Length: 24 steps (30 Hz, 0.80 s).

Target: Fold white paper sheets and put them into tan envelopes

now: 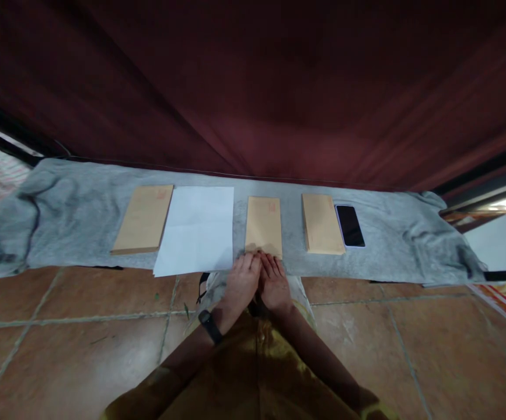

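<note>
A brown paper envelope (263,224) with small red print near its far right corner lies flat before me. My left hand (244,277), a dark band on its wrist, is at the envelope's near edge. Beside it, almost touching, is my right hand (274,286) at the same edge. The fingers of both hands are bent and close together, with their tips on the envelope's near end. My thumbs are tucked between the hands and mostly hidden.
Left of the envelope are white paper sheets (198,230) and a stack of brown envelopes (143,219). To the right are another envelope stack (323,224) and a phone (350,226). Grey cloth (393,233) covers the narrow table; a dark red curtain (253,99) hangs behind.
</note>
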{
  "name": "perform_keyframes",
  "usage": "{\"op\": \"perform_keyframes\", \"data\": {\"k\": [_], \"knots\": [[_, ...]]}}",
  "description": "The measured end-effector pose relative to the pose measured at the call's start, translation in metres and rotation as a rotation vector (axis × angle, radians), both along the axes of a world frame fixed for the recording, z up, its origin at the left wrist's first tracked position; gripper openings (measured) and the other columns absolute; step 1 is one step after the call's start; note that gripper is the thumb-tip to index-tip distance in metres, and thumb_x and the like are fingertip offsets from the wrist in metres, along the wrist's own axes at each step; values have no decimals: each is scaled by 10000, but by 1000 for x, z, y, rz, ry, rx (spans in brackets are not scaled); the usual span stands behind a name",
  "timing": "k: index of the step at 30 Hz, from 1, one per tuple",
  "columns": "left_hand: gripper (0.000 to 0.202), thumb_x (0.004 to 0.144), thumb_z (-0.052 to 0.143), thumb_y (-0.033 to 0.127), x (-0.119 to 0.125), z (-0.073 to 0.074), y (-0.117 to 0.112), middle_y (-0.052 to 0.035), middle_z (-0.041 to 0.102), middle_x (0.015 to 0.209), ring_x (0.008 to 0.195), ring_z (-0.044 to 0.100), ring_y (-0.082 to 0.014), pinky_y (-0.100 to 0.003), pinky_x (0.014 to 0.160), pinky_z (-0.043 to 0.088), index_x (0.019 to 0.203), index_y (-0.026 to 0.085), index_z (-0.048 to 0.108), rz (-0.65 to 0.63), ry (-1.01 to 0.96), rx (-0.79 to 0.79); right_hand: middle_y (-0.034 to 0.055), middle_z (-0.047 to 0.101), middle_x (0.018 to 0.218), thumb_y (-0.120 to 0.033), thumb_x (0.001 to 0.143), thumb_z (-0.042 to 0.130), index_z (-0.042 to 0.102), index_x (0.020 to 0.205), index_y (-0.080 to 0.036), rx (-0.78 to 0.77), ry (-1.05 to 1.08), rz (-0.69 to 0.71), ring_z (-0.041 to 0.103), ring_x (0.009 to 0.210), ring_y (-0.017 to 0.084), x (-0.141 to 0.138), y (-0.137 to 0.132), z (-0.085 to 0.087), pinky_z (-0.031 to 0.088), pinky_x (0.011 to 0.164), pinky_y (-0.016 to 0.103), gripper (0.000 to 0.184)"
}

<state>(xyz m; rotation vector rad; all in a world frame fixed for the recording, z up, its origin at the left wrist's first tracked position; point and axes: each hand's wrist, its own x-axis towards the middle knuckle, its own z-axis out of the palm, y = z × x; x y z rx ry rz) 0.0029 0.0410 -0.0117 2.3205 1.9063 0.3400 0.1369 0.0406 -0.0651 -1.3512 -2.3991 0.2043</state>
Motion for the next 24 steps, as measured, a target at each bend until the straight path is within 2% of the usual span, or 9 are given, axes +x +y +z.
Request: {"op": "perform_keyframes", "data": {"k": [2, 4, 9, 14, 20, 24], "knots": [[529, 952, 379, 117, 3, -9, -12, -172, 576, 1458, 1385, 516, -261, -435, 1172, 410, 1476, 107, 450, -101, 7, 23, 143, 461, 1579, -181, 935, 476, 474, 1509, -86, 15, -3, 13, 329, 1514, 279, 1, -1, -5, 283, 1256, 505, 583], [572, 963, 363, 121, 4, -16, -19, -164, 480, 1564, 1473, 419, -246, -428, 1230, 347, 1534, 87, 374, -133, 23, 37, 146, 455, 1583, -161, 925, 447, 446, 1527, -79, 22, -12, 7, 333, 1512, 266, 3, -1, -8, 279, 1259, 495, 608], [582, 1028, 375, 293, -1, -25, -24, -166, 439, 1596, 1521, 343, -262, -482, 1279, 253, 1569, 83, 331, -131, 72, 42, 136, 418, 1609, -149, 908, 423, 420, 1543, -76, 25, -26, 1, 319, 1516, 260, 12, -1, -9, 253, 1268, 488, 638], [645, 1016, 431, 360, -1, -32, -23, -177, 369, 1631, 1549, 264, -281, -470, 1276, 264, 1568, 47, 320, -131, 100, 35, 135, 415, 1611, -163, 907, 443, 377, 1564, -81, 0, -61, -10, 328, 1511, 264, 24, 0, -2, 253, 1262, 496, 666], [621, 1019, 442, 365, 2, -30, -18, -196, 377, 1622, 1542, 286, -286, -447, 1266, 290, 1535, 26, 378, -137, 106, 31, 146, 438, 1594, -192, 970, 445, 357, 1573, -96, -16, -51, -39, 358, 1494, 269, 36, 1, 6, 293, 1237, 503, 617], [491, 1022, 409, 246, -6, -23, -10, -188, 488, 1556, 1479, 418, -266, -427, 1210, 382, 1469, 57, 484, -157, 93, 22, 125, 548, 1509, -239, 1045, 390, 491, 1497, -141, -33, 41, -45, 478, 1409, 247, 42, 11, 13, 380, 1177, 457, 473]]}}
